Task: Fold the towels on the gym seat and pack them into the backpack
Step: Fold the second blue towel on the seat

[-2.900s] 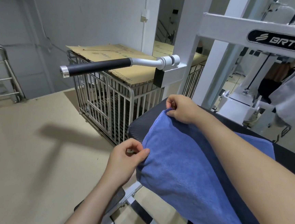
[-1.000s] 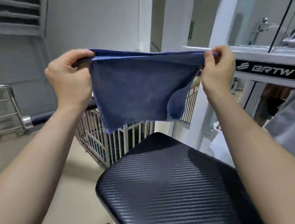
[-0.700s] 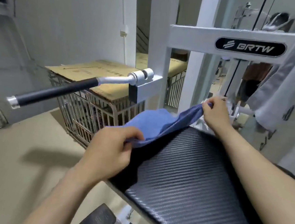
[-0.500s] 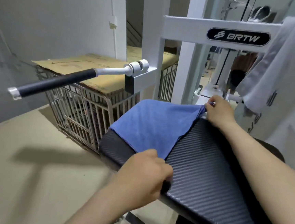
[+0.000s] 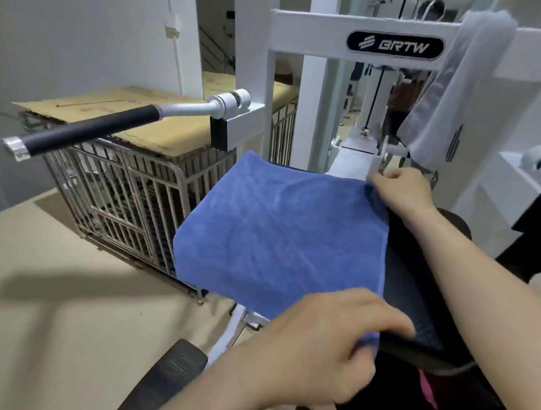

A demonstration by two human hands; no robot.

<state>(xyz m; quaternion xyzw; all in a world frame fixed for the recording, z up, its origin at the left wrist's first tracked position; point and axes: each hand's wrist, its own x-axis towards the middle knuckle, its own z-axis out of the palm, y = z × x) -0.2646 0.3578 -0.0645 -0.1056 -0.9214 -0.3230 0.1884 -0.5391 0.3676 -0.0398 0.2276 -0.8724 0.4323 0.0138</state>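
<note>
Your blue towel (image 5: 279,235) lies spread flat over the gym seat (image 5: 416,283). It covers the seat's left part, and its left edge droops over the seat's left side. The seat's black padding shows bare along the towel's right edge.

Your hands are well apart, each on a corner at the towel's right edge. Your left hand (image 5: 325,350) is at the seat's near edge, with its fingers laid over the towel's near right corner. A bit of blue shows pinched beneath them, though the hand is blurred there. Your right hand (image 5: 401,190) is at the seat's far edge. Its fingers are curled and pinch the far right corner down against the padding.

Beyond the seat stands the white machine frame (image 5: 311,25) with a BRTW badge. A grey towel (image 5: 459,90) hangs over the frame, above the seat's far right corner. A black-gripped handle bar (image 5: 85,133) juts out from the frame to the seat's left. Further left of the seat stands a wire cage (image 5: 122,198) topped with cardboard (image 5: 113,112). Below the seat's near left corner sits a black ribbed footplate (image 5: 166,375). Under the seat's near edge a dark shape with a pink patch (image 5: 426,388) shows, and you cannot tell what it is.
</note>
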